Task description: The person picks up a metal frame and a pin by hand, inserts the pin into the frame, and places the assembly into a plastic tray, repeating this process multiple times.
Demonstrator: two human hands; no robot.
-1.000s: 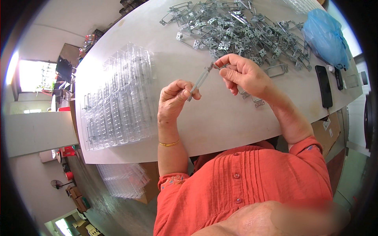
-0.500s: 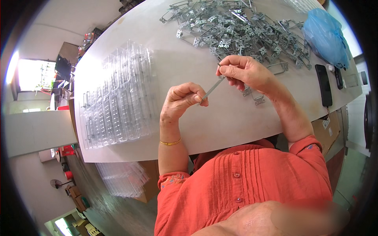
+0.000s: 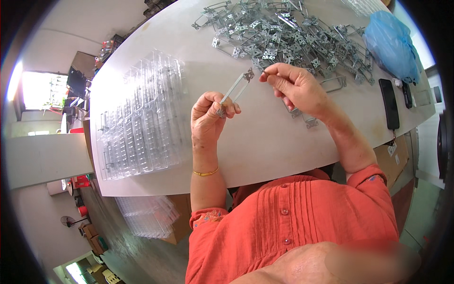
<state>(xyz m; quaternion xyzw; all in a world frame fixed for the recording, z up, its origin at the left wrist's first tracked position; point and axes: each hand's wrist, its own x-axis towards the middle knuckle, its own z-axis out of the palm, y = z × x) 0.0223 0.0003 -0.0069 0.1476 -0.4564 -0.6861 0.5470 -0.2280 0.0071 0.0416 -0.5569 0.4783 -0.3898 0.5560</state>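
Between the thumb and fingers of my left hand (image 3: 209, 116) is a narrow metal bracket (image 3: 236, 88), two long bars with a small plate at each end. It tilts up and away to the right. Just right of its far end, my right hand (image 3: 295, 87) is closed in a pinch, apart from the bracket; what its fingertips hold, if anything, is too small to make out. Beyond both hands lies a big tangled heap of similar metal brackets (image 3: 279, 40). Some loose brackets (image 3: 309, 121) lie partly hidden by my right hand and wrist.
Clear plastic trays (image 3: 142, 118) are stacked on the left of the white table (image 3: 265, 151). At the right are a blue plastic bag (image 3: 390, 45) and a black phone (image 3: 388, 104). More clear trays (image 3: 146, 215) stand below the table's left edge beside a cardboard box (image 3: 182, 217).
The bracket has turned so both its bars show, its far end now apart from my right hand. My left hand has moved slightly left and away from me.
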